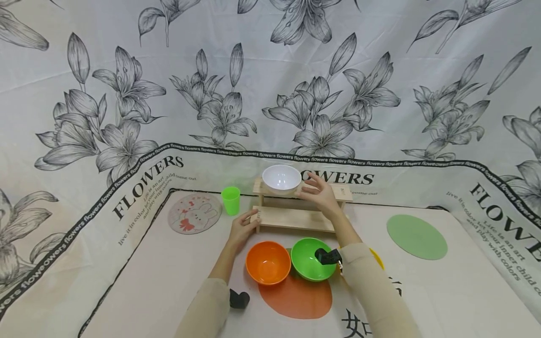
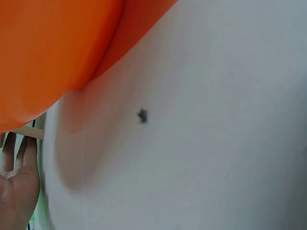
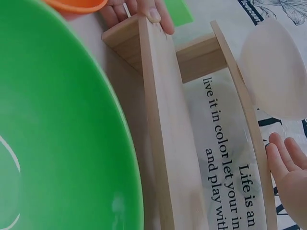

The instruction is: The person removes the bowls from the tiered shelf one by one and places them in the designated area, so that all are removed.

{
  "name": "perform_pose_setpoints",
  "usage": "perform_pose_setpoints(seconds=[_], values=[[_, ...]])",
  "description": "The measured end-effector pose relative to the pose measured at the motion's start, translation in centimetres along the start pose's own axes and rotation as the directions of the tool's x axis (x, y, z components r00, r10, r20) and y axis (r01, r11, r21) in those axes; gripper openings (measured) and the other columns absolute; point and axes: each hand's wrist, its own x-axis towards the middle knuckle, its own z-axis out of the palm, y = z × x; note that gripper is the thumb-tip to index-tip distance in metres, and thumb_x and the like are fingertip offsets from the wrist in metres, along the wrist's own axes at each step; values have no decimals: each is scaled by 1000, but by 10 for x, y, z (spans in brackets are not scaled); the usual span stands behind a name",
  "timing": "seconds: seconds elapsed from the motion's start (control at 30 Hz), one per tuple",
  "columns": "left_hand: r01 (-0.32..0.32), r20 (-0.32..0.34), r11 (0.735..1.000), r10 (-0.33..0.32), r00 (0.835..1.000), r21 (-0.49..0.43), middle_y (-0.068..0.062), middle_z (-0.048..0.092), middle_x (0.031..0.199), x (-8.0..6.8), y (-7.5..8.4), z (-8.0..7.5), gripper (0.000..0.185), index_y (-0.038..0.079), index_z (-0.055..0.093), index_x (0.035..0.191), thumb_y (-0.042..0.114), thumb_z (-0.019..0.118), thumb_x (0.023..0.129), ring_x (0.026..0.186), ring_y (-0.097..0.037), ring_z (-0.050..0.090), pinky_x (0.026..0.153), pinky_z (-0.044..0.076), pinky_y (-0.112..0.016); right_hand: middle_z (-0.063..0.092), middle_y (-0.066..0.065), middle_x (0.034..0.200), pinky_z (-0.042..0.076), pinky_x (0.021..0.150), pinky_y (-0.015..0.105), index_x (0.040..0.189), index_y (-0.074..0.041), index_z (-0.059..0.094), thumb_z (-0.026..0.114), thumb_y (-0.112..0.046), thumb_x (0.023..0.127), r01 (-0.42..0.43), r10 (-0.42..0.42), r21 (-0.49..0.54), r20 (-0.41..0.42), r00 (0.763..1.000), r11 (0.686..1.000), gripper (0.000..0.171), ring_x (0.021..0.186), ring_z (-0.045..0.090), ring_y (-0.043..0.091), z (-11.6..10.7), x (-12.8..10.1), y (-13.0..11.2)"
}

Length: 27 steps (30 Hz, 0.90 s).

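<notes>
A wooden two-tier rack (image 1: 296,219) stands at the back of the table. My left hand (image 1: 243,229) holds the left end of its lower shelf; the right wrist view shows those fingers (image 3: 163,17) over the shelf's end. On the upper tier, toward the left, sits a white bowl (image 1: 282,178). My right hand (image 1: 320,195) is just right of this bowl with fingers extended, at the upper shelf's edge. A gap shows between hand and bowl in the right wrist view. In front of the rack are an orange bowl (image 1: 268,264) and a green bowl (image 1: 312,267).
A green cup (image 1: 231,201) stands left of the rack beside a round rabbit-print mat (image 1: 195,213). At right lies a green oval mat (image 1: 416,237). An orange mat (image 1: 296,298) is partly under the front bowls. My right sleeve hides most of a yellow item (image 1: 377,258).
</notes>
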Motion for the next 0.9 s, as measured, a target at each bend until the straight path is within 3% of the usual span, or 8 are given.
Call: perform_pose_setpoints(seconds=[0.23, 0.4, 0.57, 0.9], values=[[-16, -5, 1000, 16, 1000, 0, -24, 49, 135, -1, 0, 1, 46, -3, 54, 129, 3, 67, 85, 102, -14, 59, 80, 53, -22, 35, 29, 141, 51, 89, 27, 149, -5, 22, 67, 1, 81, 14, -15, 42, 42, 999, 999, 82, 125, 43, 43, 13, 10, 1], [-18, -2, 1000, 18, 1000, -13, -25, 51, 132, -1, 1, 1, 46, -4, 54, 128, 1, 66, 85, 95, -10, 60, 75, 52, -19, 35, 30, 141, 50, 88, 24, 149, -6, 23, 68, 1, 81, 15, -14, -8, 73, 997, 1000, 82, 124, 43, 44, 22, 15, -1], [-19, 5, 1000, 19, 1000, -15, -25, 50, 132, -1, 0, 1, 46, -5, 53, 128, 0, 66, 84, 92, -8, 59, 72, 51, -17, 24, 22, 151, 49, 90, 25, 148, -3, 25, 69, 0, 80, -2, 6, -50, 83, 997, 999, 81, 125, 43, 42, 27, 17, -2], [-39, 10, 999, 39, 999, 11, -26, 48, 135, -1, -1, 0, 45, -4, 53, 129, 2, 65, 86, 108, -20, 58, 82, 53, -23, 32, 24, 146, 47, 94, 28, 148, -1, 23, 75, -4, 75, -38, 36, -90, -14, 999, 995, 89, 121, 47, 40, 29, 17, 3]])
